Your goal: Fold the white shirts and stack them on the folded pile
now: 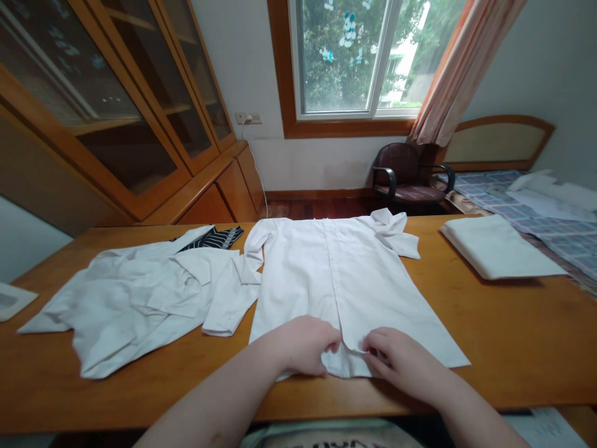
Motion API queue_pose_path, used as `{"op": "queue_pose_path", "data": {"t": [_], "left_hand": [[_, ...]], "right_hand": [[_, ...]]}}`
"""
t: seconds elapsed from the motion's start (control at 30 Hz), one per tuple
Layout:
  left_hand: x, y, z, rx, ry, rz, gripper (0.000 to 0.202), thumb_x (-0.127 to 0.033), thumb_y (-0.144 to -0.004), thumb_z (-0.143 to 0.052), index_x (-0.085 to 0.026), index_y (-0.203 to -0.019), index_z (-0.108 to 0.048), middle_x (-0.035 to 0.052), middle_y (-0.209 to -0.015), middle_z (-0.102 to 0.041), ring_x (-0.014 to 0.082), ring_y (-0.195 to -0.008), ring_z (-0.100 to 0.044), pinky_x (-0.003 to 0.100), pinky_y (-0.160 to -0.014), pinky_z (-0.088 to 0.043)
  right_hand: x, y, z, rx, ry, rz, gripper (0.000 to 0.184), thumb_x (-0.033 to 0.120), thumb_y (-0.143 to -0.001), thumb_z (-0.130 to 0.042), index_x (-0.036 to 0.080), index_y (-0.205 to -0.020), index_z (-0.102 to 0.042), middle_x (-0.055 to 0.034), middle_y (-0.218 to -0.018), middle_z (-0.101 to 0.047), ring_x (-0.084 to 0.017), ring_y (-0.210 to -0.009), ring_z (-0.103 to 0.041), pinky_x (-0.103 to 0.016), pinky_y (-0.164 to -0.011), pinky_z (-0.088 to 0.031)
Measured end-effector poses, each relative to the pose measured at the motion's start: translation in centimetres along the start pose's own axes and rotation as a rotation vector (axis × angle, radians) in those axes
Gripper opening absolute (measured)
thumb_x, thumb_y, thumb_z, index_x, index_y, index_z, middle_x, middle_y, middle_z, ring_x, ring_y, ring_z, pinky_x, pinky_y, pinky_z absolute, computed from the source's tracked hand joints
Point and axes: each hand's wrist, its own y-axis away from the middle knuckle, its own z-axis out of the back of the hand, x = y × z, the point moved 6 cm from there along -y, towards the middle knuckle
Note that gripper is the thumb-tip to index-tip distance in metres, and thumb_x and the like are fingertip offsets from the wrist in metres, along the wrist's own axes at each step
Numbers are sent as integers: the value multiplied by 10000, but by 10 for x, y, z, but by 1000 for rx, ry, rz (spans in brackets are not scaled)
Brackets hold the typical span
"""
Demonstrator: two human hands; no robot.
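A white button-front shirt (pixel 303 267) lies spread face up on the wooden table, its collar end away from me and its hem towards me. My left hand (pixel 305 345) is at the hem, left of the button placket, with curled fingers on the cloth. Just right of the placket, my right hand (pixel 396 358) pinches the lower front edge, which is slightly raised. The shirt's right-side sleeve is folded and bunched near the far edge. Part of the hem is hidden under my hands.
Left on the table (pixel 513 348) lies a crumpled white garment (pixel 140 298), with a black striped cloth (pixel 214 238) behind it. A folded white cloth (pixel 504 249) sits at the right. Beyond are a glass-door cabinet (pixel 186 174), an armchair (pixel 403 168) and a bed (pixel 494 193).
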Motion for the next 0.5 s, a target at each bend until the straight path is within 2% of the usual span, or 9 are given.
{"op": "queue_pose_path", "data": {"t": [0.07,0.2,0.4,0.5], "left_hand": [[-1,1,1,-14,-16,2,202,-262,-716,-585,-252,-910,-640,10,-859,-673,201,-796,-618,269,-669,-438],[-2,5,11,-65,95,-52,209,-251,-796,-538,-269,-968,-656,-6,-868,-674,154,-791,-608,230,-693,-416],[7,11,20,-28,321,-52,308,-278,-751,-661,-274,-1057,-637,-34,-838,-649,107,-748,-585,174,-658,-395],[6,12,23,-79,352,-79,268,-276,-778,-637,-256,-1045,-649,-20,-851,-641,104,-751,-577,173,-674,-401]], "right_hand": [[3,-1,2,-18,5,28,244,305,-886,-423,198,-780,-615,-37,-745,-604,-162,-709,-529,-265,-655,-392],[3,0,13,-84,-14,48,262,314,-903,-396,195,-851,-624,-56,-791,-637,-170,-748,-564,-272,-682,-419],[-2,2,21,-134,-38,70,289,323,-919,-376,197,-962,-633,-66,-873,-665,-174,-807,-594,-279,-727,-445],[-1,3,23,-146,-42,78,288,318,-923,-375,199,-948,-636,-64,-852,-662,-172,-793,-593,-281,-719,-447]]}}
